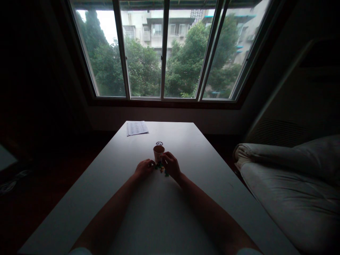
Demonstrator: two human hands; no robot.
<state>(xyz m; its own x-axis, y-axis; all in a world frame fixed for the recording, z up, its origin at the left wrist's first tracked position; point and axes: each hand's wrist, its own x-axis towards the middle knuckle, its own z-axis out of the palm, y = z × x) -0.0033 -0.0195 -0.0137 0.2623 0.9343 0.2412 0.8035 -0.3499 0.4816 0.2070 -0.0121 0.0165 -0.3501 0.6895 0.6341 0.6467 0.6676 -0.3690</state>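
A paper cup (158, 154) stands upright on the white table, its open mouth toward me. Small green and orange pieces (162, 170) lie in a loose cluster at its near side; their kind is too small and dark to tell. My left hand (144, 167) rests on the table left of the cluster, fingers loosely bent and apart, tips beside the pieces. At the cup's right side is my right hand (171, 165), raised slightly, with fingers and thumb pinched together near the rim. Whatever is between those fingertips is hidden.
Just behind the cup lies a small dark-rimmed round item (159, 143). Printed papers (137, 128) sit at the far left of the table (212, 198). A padded, pale-covered seat (287, 184) borders the right side. Beyond the far edge is a wide window (162, 56).
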